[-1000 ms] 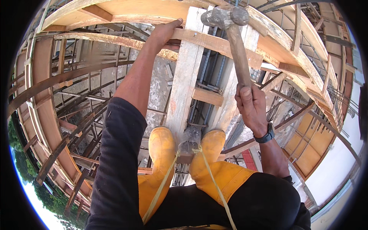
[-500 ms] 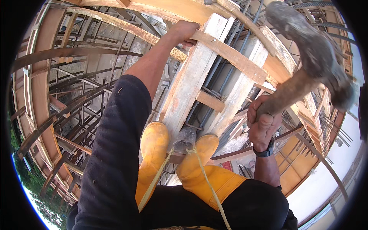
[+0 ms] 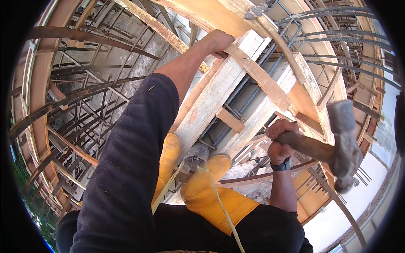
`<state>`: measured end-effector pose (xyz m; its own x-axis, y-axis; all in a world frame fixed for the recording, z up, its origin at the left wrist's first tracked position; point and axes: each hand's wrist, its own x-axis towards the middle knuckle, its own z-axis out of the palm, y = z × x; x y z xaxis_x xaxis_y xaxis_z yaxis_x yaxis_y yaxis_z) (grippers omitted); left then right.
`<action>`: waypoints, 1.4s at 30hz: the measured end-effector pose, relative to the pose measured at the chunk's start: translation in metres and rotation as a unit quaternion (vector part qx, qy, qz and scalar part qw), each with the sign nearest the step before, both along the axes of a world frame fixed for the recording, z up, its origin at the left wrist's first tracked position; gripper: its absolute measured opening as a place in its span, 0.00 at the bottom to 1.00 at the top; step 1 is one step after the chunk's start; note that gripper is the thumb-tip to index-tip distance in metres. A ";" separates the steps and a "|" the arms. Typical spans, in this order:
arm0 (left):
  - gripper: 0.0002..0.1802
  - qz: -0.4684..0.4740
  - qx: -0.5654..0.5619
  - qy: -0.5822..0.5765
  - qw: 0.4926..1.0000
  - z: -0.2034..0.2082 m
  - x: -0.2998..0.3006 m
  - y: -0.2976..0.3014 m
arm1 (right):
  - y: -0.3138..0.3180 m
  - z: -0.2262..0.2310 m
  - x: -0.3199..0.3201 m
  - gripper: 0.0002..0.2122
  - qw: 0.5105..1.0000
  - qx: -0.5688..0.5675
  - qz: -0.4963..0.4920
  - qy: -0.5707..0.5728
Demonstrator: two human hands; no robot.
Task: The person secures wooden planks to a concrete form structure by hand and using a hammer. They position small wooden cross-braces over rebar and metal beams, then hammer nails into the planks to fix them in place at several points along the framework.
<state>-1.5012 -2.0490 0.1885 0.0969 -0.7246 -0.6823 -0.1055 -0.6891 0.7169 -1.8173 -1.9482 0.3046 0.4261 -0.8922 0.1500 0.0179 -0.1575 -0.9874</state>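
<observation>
My right hand [image 3: 282, 140] is wrapped round the wooden handle of a claw hammer [image 3: 312, 145]. Its worn metal head hangs out to the right, clear of the boards and slightly blurred. Farther up, my left hand [image 3: 217, 42] is closed at the left end of a short wooden batten [image 3: 261, 78]; some of its fingers are hidden behind the wood. This batten lies slantwise across two pale, cement-stained boards [image 3: 223, 86] of a narrow formwork channel. Steel rebar [image 3: 249, 99] runs inside the channel, below a smaller wood block [image 3: 230, 119] that bridges it.
My yellow boots [image 3: 206, 177] stand by the channel's near end. Between them hangs a clear plastic container [image 3: 196, 157] on a pale yellow cord [image 3: 223, 202]. Rebar [image 3: 337, 38] sticks out at the upper right. Timber props [image 3: 97, 84] stand over a drop on the left.
The hammer has come down from beside the batten to lower right, its head swinging outward. My left hand keeps its hold on the batten, and the view has shifted slightly.
</observation>
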 end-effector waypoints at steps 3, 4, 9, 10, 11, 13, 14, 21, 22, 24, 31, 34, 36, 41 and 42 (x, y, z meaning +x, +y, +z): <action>0.18 0.013 0.002 0.018 1.000 0.001 -0.010 -0.007 | -0.024 -0.034 -0.013 0.28 0.926 0.155 0.013 0.344; 0.18 0.017 0.002 0.016 1.000 0.002 -0.006 -0.005 | -0.025 -0.024 -0.008 0.28 0.927 0.154 0.016 0.342; 0.19 0.006 -0.002 -0.012 1.000 0.006 0.002 0.008 | -0.005 0.040 0.009 0.34 0.999 0.046 -0.010 -0.018; 0.19 0.007 -0.001 -0.010 1.000 0.005 0.002 0.009 | -0.004 0.035 0.014 0.30 0.997 -0.003 0.021 -0.069; 0.19 0.000 0.003 -0.006 1.000 0.004 0.002 0.009 | -0.005 0.029 0.019 0.26 0.990 -0.047 0.059 -0.122; 0.19 -0.017 -0.014 0.002 1.000 0.012 -0.004 -0.008 | -0.024 -0.013 -0.015 0.26 0.989 -0.031 0.057 0.134; 0.19 -0.024 -0.018 0.004 1.000 0.013 -0.008 -0.012 | -0.031 -0.027 -0.027 0.25 0.925 0.003 0.051 0.376; 0.22 -0.012 0.000 -0.013 1.000 0.001 0.005 0.008 | -0.009 0.041 0.019 0.33 0.997 0.037 -0.024 -0.067; 0.22 -0.012 0.001 -0.010 1.000 0.002 0.004 0.008 | -0.010 0.043 0.016 0.34 0.993 0.006 0.047 -0.112; 0.19 -0.026 -0.001 0.008 1.000 0.010 -0.002 -0.004 | -0.009 -0.006 -0.006 0.32 0.999 -0.034 0.005 0.041; 0.20 0.008 -0.010 -0.005 1.000 0.002 0.004 0.007 | -0.023 0.051 0.018 0.34 0.987 0.113 -0.067 0.087; 0.23 -0.008 -0.003 -0.020 1.000 0.000 0.004 0.007 | -0.015 0.050 0.025 0.37 0.994 -0.019 0.011 -0.110; 0.23 -0.004 0.002 -0.010 1.000 0.006 -0.005 -0.006 | -0.007 0.002 0.003 0.36 1.000 -0.016 -0.022 -0.005; 0.22 0.008 -0.004 -0.009 1.000 -0.006 0.001 -0.002 | -0.023 0.022 0.023 0.30 0.939 0.223 -0.037 0.259; 0.22 0.021 -0.001 -0.003 1.000 -0.010 0.006 0.007 | -0.015 0.035 0.030 0.33 0.959 0.206 -0.041 0.191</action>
